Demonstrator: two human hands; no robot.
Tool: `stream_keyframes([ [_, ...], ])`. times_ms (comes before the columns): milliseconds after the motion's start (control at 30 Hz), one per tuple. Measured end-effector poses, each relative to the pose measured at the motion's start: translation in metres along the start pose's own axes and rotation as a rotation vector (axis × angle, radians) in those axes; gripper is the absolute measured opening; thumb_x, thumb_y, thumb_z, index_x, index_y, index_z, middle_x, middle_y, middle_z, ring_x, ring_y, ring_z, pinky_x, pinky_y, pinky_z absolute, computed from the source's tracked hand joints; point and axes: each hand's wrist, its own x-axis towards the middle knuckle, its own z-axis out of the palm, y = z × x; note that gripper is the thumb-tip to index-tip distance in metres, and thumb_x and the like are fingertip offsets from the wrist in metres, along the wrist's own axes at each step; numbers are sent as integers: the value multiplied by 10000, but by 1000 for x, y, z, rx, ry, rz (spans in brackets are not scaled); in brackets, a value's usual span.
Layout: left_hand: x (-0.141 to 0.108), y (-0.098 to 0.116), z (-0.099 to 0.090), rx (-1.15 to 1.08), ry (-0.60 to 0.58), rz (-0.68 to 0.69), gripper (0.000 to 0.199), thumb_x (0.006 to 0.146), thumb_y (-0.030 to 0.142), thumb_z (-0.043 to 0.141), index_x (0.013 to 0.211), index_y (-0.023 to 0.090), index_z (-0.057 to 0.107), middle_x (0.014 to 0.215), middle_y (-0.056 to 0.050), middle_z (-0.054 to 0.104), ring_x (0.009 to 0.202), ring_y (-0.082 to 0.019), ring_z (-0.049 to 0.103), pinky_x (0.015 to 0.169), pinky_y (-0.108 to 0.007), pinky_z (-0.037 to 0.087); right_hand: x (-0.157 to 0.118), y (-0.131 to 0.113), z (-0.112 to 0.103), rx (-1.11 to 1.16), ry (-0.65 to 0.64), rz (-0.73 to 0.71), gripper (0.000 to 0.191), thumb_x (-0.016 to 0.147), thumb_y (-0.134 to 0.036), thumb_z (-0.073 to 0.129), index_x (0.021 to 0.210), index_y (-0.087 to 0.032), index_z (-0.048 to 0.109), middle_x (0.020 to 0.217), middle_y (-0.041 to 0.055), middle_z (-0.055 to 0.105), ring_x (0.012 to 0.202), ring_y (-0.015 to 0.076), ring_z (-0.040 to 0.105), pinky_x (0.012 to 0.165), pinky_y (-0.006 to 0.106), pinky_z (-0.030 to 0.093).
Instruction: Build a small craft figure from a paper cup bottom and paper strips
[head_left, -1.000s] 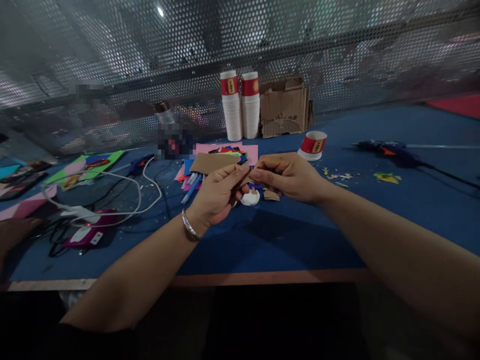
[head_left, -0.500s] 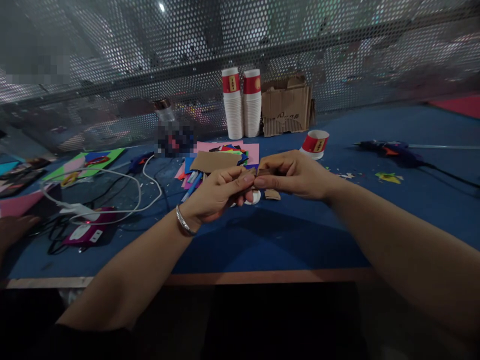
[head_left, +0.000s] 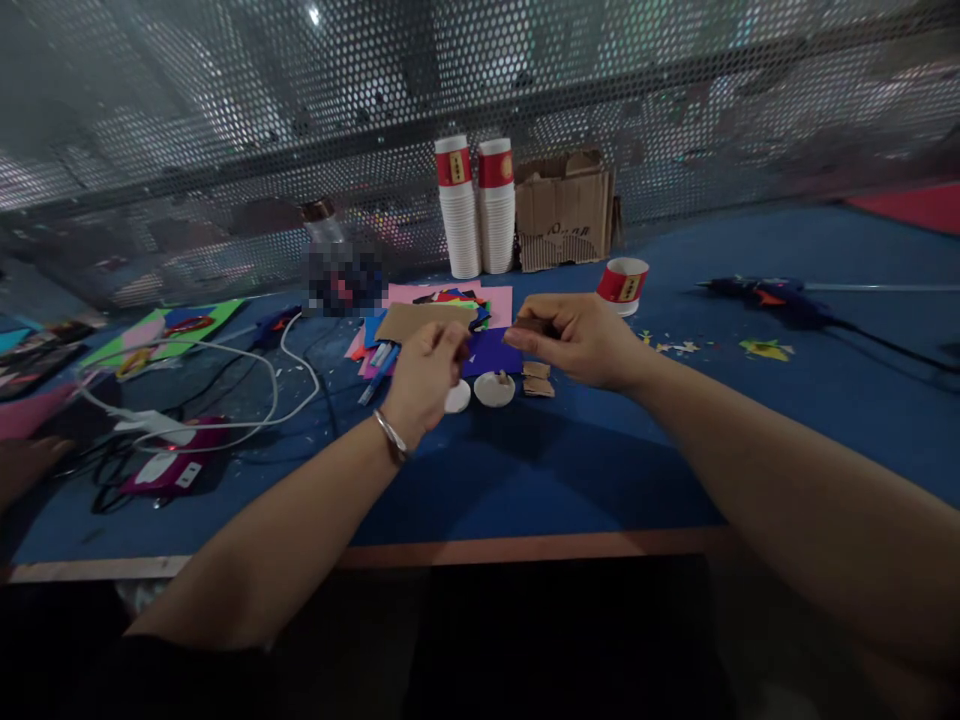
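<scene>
Pinching a cardboard scrap (head_left: 534,326) over the blue tabletop (head_left: 600,480), the right hand (head_left: 589,342) hovers near two small cardboard pieces (head_left: 538,387) already separate, while the left hand (head_left: 424,385) curls its fingers, contents unclear.

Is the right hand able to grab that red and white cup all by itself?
Probably yes. The right hand is close to the cup, and nothing seems to stand between them. It does hold a small brown piece, though, which might get in the way.
</scene>
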Motion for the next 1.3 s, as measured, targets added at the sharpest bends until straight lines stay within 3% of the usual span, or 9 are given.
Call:
stream_keyframes([
  [67,9,4,-10,-57,70,-51,242,1038,154,503,807,146,574,617,50,514,447,-30,383,416,-165,214,0,1,-7,-46,18,56,313,931,-412,667,737,-189,563,640,-41,458,612,113,391,606,291,310],
  [133,13,8,-18,-88,23,-93,187,1019,162,527,852,141,611,652,30,555,507,-51,471,457,-168,301,1,2,-13,-91,-69,131,315,927,-432,657,742,-186,586,644,-29,496,614,119,420,605,293,316],
  [300,9,8,-19,8,-315,-90,99,900,45,613,912,120,676,730,6,643,645,-76,606,617,-186,478,3,1,-18,-142,-680,264,343,930,-441,613,716,-176,659,614,-5,590,561,123,485,579,290,324],
  [367,6,5,-19,43,-382,-64,129,856,42,679,960,117,685,800,-6,693,697,-82,651,655,-192,509,3,-3,-16,-159,-799,278,309,940,-398,595,758,-172,702,625,6,620,557,126,514,579,290,329],
  [433,5,3,-20,55,-410,-48,220,839,80,738,1047,118,677,861,-25,734,737,-100,690,685,-211,536,4,-7,-14,-264,-768,275,303,941,-372,597,742,-167,699,619,16,620,552,128,508,581,295,318],
  [533,6,1,-24,71,-422,-23,300,829,155,801,1084,126,646,874,-47,767,765,-128,727,721,-246,567,4,-9,-12,-458,-551,251,298,930,-368,624,717,-163,666,601,17,591,563,133,484,593,303,299],
  [700,7,0,-25,191,-426,73,297,792,167,835,970,142,598,769,-24,762,700,-126,727,682,-237,563,0,-6,-12,-249,-309,250,312,938,-441,628,1042,-164,726,728,17,668,615,144,543,619,291,350],
  [1000,3,3,-26,359,-605,35,250,866,314,795,965,131,658,842,-83,780,764,-164,756,735,-293,610,-3,-14,-5,23,-442,258,283,942,-445,603,956,-172,676,693,-10,607,558,126,549,579,276,393],
  [1300,-4,12,-25,537,-747,192,279,953,438,681,889,170,637,702,-7,692,583,-116,692,528,-192,539,0,-21,-8,101,-649,230,323,967,-462,598,791,-192,603,610,-31,570,538,110,493,543,252,350],
])
